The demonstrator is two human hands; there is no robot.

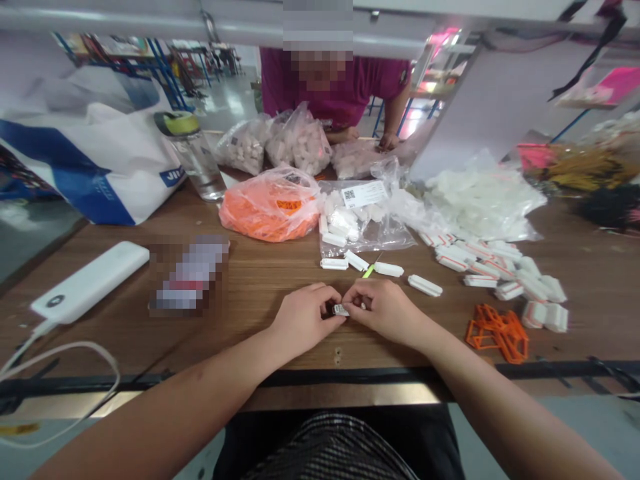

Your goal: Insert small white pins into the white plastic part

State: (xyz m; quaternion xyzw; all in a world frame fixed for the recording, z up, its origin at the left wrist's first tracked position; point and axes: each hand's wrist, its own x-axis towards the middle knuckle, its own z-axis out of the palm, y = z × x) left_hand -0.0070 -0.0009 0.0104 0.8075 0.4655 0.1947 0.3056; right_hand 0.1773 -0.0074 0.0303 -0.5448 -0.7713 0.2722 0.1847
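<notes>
The small white plastic piece (341, 310) was mostly hidden by fingertips, and its shape could not be made out. It was pinched between the left hand (301, 319) and the right hand (389, 309), each grip closed on one end, low over the worktop (260, 280) near its front edge. Its long axis was seen running left to right.

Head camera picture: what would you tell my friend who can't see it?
The left hand and right hand pinch a small white piece over a wooden table. More white pieces, an orange bag and clear bags lie beyond; another person stands opposite.
</notes>
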